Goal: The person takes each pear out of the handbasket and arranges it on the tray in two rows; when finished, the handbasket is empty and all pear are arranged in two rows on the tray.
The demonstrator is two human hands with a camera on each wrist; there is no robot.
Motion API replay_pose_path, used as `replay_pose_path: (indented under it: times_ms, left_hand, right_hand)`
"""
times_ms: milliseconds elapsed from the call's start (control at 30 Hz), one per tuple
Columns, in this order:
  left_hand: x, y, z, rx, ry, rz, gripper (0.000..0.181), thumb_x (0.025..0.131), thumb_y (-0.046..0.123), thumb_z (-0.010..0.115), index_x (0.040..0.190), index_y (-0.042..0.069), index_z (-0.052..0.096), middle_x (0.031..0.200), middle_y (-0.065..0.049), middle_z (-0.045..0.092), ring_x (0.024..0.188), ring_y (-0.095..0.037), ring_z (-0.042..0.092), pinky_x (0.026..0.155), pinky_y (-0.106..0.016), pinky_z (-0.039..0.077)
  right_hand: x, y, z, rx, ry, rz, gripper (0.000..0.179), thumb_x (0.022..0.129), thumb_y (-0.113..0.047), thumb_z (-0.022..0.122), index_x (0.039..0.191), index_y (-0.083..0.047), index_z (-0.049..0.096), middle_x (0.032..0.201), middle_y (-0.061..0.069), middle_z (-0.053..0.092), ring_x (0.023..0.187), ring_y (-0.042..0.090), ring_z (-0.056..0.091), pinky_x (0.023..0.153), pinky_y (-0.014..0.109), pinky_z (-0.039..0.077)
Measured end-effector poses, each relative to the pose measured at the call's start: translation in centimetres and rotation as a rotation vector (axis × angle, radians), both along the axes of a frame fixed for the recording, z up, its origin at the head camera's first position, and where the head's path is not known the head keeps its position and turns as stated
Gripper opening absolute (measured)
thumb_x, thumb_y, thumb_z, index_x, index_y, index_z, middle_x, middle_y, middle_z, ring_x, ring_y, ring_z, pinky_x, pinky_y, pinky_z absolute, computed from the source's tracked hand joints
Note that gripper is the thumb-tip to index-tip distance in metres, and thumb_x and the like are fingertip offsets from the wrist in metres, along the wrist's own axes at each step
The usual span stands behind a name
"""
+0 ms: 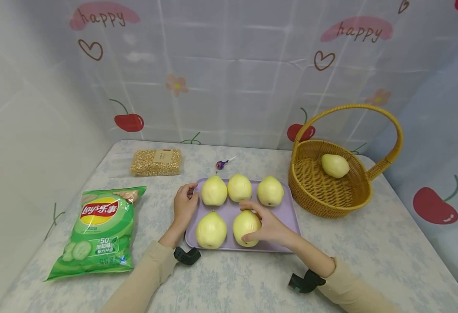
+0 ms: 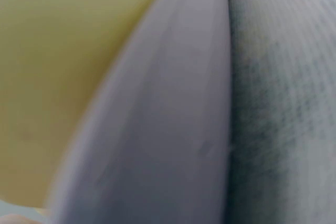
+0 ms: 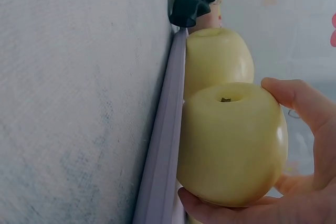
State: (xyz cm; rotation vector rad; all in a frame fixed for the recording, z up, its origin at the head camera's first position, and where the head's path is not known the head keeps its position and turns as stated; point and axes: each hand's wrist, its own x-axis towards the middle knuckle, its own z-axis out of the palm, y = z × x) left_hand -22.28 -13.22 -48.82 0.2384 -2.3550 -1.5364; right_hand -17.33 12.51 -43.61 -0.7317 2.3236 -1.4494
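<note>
In the head view, several pale yellow pears stand in two rows on a purple tray. My right hand grips the front-right pear between thumb and fingers. The right wrist view shows this pear close up beside the tray's rim; whether it touches the tray is hidden. Next to it is the front-left pear. At the tray's left edge, my left hand holds the rim with curled fingers. The left wrist view shows only the rim, part of a pear and a sliver of skin.
A wicker basket with a tall handle stands at the right, one pear inside. Behind the tray lies a lollipop. A bag of corn kernels and a green chip bag lie at the left.
</note>
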Motion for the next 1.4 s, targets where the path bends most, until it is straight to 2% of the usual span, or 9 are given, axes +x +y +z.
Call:
replay_pose_path:
  times_ms: [233, 467, 700, 967, 1200, 1400]
  left_hand:
    - [-0.07, 0.09, -0.13, -0.009, 0.007, 0.010, 0.032, 0.086, 0.004, 0.051, 0.114, 0.001, 0.065, 0.115, -0.018, 0.061, 0.101, -0.030, 0.059, 0.086, -0.039, 0.049]
    - [-0.04, -0.05, 0.06, -0.009, 0.006, 0.002, 0.032, 0.086, 0.006, 0.051, 0.114, 0.000, 0.065, 0.115, -0.018, 0.060, 0.102, -0.030, 0.058, 0.087, -0.039, 0.049]
    - [-0.02, -0.15, 0.22, -0.008, -0.004, -0.019, 0.032, 0.088, 0.007, 0.051, 0.116, 0.001, 0.064, 0.117, -0.017, 0.060, 0.104, -0.030, 0.057, 0.089, -0.040, 0.049]
    - [0.02, -0.09, 0.23, -0.008, -0.016, -0.010, 0.032, 0.087, 0.007, 0.051, 0.116, 0.002, 0.064, 0.118, -0.017, 0.060, 0.104, -0.029, 0.057, 0.089, -0.040, 0.049]
    - [-0.02, -0.02, 0.14, -0.005, -0.015, -0.003, 0.031, 0.087, 0.007, 0.051, 0.115, 0.002, 0.065, 0.117, -0.016, 0.060, 0.102, -0.029, 0.057, 0.088, -0.038, 0.049]
    - [0.13, 0.04, 0.09, -0.003, -0.014, -0.008, 0.031, 0.088, 0.006, 0.051, 0.115, 0.002, 0.065, 0.115, -0.016, 0.060, 0.100, -0.028, 0.058, 0.087, -0.038, 0.048]
  right_hand:
    - [0.16, 0.06, -0.24, 0.025, 0.034, 0.009, 0.082, 0.072, -0.020, 0.081, 0.140, -0.001, 0.040, 0.141, 0.018, 0.046, 0.129, 0.032, 0.044, 0.103, 0.046, 0.037]
    - [0.21, 0.02, 0.13, -0.024, 0.044, 0.011, 0.076, 0.077, -0.019, 0.078, 0.141, -0.003, 0.039, 0.139, 0.018, 0.048, 0.126, 0.040, 0.047, 0.100, 0.058, 0.039]
    - [0.15, -0.04, 0.50, -0.019, 0.024, -0.022, 0.076, 0.076, -0.019, 0.079, 0.139, -0.002, 0.041, 0.135, 0.019, 0.051, 0.121, 0.040, 0.050, 0.095, 0.053, 0.043]
    - [0.14, 0.11, 0.47, -0.031, 0.020, -0.013, 0.078, 0.076, -0.018, 0.079, 0.140, 0.001, 0.038, 0.137, 0.022, 0.049, 0.127, 0.042, 0.046, 0.104, 0.059, 0.037]
    - [0.14, 0.19, 0.50, -0.020, 0.025, -0.021, 0.076, 0.076, -0.017, 0.078, 0.140, -0.002, 0.039, 0.137, 0.020, 0.051, 0.129, 0.040, 0.045, 0.105, 0.059, 0.036]
    - [0.21, 0.35, 0.61, -0.027, 0.044, -0.008, 0.074, 0.078, -0.016, 0.076, 0.140, -0.001, 0.039, 0.136, 0.024, 0.050, 0.128, 0.042, 0.046, 0.105, 0.059, 0.036]
